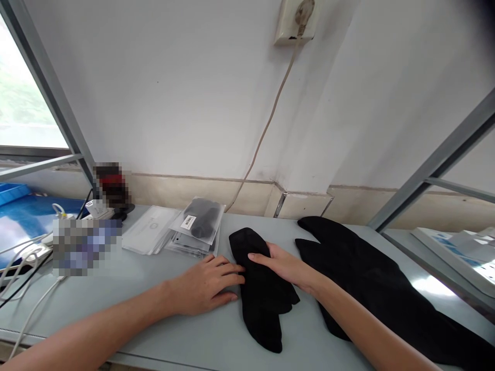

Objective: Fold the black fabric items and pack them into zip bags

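Observation:
A folded black cloth piece [258,296] with rounded lobes lies on the grey table in front of me. My right hand [288,265] pinches its upper right side, thumb on top and the other fingers hidden beneath. At its left edge lies my left hand [211,284], palm down with fingers stretched out, the fingertips touching the cloth. More black cloth [359,273] is spread out on the right, partly behind my right forearm. Beyond my left hand is a pile of clear bags [197,224]; the top one holds something dark and bears a white label.
Flat translucent bags [149,229] lie left of the pile. White cables [31,257] and a power strip crowd the far left, near a blurred-out patch. Grey metal frame bars [433,170] rise on both sides. A cord [266,123] hangs from a wall socket [296,20].

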A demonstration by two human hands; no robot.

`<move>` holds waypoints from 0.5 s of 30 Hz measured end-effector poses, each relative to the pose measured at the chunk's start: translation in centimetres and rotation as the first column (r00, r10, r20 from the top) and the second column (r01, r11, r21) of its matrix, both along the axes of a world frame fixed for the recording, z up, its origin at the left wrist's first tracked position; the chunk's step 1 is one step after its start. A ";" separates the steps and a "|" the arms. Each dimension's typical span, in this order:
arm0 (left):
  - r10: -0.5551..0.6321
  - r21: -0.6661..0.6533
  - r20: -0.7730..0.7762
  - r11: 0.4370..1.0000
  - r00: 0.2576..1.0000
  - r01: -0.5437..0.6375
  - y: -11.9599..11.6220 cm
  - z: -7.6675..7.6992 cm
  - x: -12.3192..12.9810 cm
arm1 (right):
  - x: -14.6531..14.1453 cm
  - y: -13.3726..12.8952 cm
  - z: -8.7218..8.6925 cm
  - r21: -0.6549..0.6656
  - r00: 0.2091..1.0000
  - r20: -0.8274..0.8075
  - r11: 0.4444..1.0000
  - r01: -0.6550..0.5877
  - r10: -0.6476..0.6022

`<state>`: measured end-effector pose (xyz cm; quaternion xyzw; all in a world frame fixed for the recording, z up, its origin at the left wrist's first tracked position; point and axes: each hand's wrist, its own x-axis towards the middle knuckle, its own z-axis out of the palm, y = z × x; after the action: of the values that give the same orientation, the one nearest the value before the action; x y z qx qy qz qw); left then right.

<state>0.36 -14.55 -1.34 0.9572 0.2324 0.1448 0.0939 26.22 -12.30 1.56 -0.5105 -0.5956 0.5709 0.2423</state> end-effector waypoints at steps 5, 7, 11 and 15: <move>0.006 0.004 0.004 1.000 1.000 -0.006 0.0 -0.1 0.0 | 0.3 0.4 -0.7 0.022 1.000 -0.026 1.000 -0.013 0.013; 0.002 0.004 0.005 1.000 1.000 -0.002 0.1 -0.1 0.1 | 0.4 0.4 -1.0 0.028 1.000 -0.025 1.000 -0.013 0.013; -0.003 0.005 0.006 1.000 1.000 0.003 0.1 0.0 0.0 | 0.4 0.4 -1.0 0.028 1.000 -0.020 0.999 -0.018 0.018; 0.001 0.006 0.011 1.000 1.000 -0.001 0.0 0.0 0.0 | 0.4 0.4 -0.9 0.025 1.000 -0.022 1.000 -0.009 0.009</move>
<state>0.39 -14.56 -1.30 0.9565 0.2320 0.1509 0.0922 26.64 -11.92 0.64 -0.4984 -0.6022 0.5702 0.2526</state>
